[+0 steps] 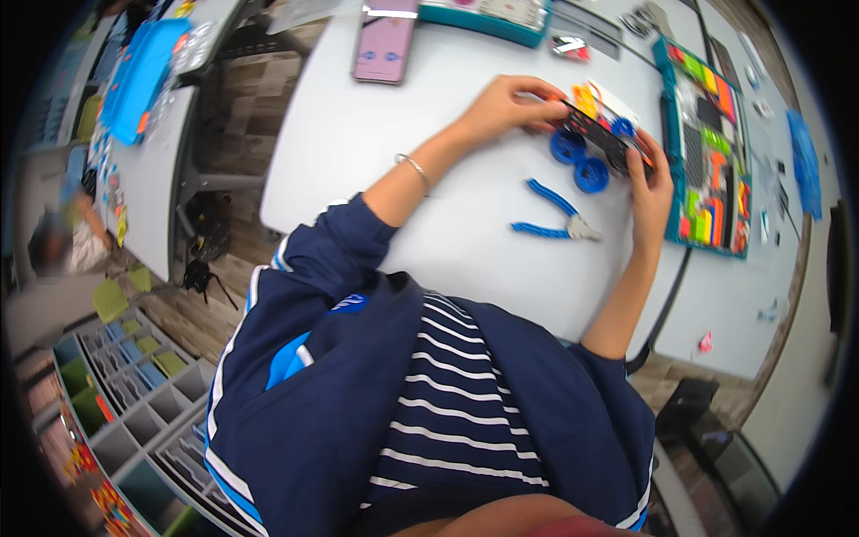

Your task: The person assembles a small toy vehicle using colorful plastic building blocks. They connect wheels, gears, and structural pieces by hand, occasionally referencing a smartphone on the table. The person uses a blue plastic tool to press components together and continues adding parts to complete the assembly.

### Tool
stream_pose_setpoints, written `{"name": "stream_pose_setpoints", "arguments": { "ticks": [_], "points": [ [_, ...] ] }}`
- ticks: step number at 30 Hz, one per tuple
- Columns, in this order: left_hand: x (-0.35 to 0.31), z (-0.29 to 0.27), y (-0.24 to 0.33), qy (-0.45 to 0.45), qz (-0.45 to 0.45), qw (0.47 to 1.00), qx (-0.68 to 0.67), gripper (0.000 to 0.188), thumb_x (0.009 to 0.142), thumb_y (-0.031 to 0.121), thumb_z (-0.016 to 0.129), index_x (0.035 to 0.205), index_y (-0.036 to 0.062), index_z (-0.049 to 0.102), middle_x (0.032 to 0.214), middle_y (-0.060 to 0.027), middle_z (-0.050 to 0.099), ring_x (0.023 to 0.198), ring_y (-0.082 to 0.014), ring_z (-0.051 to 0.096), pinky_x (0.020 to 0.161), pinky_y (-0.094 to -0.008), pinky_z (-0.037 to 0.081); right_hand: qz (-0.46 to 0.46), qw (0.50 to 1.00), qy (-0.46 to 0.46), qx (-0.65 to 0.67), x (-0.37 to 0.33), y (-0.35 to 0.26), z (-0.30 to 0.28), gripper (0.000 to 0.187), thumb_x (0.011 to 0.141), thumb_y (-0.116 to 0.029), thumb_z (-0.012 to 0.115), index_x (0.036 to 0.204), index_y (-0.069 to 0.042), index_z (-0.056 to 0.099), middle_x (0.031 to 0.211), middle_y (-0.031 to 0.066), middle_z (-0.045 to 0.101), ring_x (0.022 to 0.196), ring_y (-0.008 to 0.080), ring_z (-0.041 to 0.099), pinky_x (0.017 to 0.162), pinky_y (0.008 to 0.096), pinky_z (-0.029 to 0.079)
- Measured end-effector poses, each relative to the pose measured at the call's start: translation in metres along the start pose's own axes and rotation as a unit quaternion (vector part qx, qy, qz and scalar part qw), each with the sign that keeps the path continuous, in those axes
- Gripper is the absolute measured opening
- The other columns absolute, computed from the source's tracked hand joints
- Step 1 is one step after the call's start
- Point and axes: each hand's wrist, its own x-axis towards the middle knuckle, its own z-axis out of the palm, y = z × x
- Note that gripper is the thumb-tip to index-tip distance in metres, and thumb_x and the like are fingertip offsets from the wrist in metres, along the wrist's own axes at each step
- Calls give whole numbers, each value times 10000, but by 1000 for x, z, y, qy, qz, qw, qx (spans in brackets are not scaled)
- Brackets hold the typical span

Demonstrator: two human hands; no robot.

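A toy building model, a black perforated frame (595, 134) with blue wheels (591, 174), is held between my two hands above the white table (349, 161). My left hand (519, 106) pinches its left end with thumb and fingers. At the right end, my right hand (651, 174) grips it, thumb on the near side. Yellow and orange pieces (586, 98) show just behind the frame; whether they are joined to it I cannot tell. Nearer to me, pliers (580, 225) with blue handles lie spread on the table.
A phone (385, 43) with a lit pink screen lies at the table's far left. Beyond it is a teal-edged box (501, 22). Right of my hands stands a teal tray (671, 192) of colourful building parts. Another person (85, 242) is at a table on the far left.
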Motion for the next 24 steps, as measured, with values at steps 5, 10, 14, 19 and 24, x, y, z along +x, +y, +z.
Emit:
{"name": "stream_pose_setpoints", "arguments": {
  "ticks": [5, 10, 14, 19, 24],
  "points": [
    [3, 1, 0, -15, 20, 999, -45, 364, 931, 172, 722, 1223, -36, 657, 1161, -129, 668, 1041, -207, 692, 863, -320, 623, 10, 998, 22, -55, 1, -1, 1, 424, 981, -298, 675, 1314, -39, 630, 1177, 107, 666, 1107, 167, 592, 974, 296, 442],
    [5, 0, -3, -20, 11, 999, -39, 355, 934, 168, 717, 1218, -36, 658, 1168, -129, 667, 1056, -211, 688, 864, -322, 624, 4, 999, 18, -40, 0, -2, 2, 425, 981, -304, 675, 1311, -39, 633, 1173, 103, 667, 1111, 163, 591, 982, 299, 439],
    [5, 0, -3, -22, 9, 999, -36, 354, 939, 175, 712, 1218, -34, 658, 1179, -133, 666, 1067, -215, 686, 861, -324, 626, 6, 999, 18, -31, 0, -2, 3, 431, 981, -306, 675, 1314, -35, 628, 1168, 100, 669, 1103, 156, 594, 977, 291, 444],
    [5, 0, -3, -26, 14, 999, -36, 356, 943, 189, 708, 1217, -33, 657, 1177, -132, 662, 1063, -214, 686, 854, -324, 628, 3, 999, 20, -32, 0, -4, 4, 432, 983, -305, 671, 1314, -31, 626, 1165, 96, 670, 1085, 146, 598, 957, 281, 454],
    [7, 2, -5, -11, 38, 997, -60, 366, 909, 192, 752, 1163, -55, 660, 1052, -166, 717, 928, -200, 721, 757, -297, 637, 5, 999, 17, -33, 0, -4, 4, 431, 990, -313, 661, 1312, -29, 626, 1156, 93, 667, 1079, 143, 598, 945, 279, 459]
  ]
}}
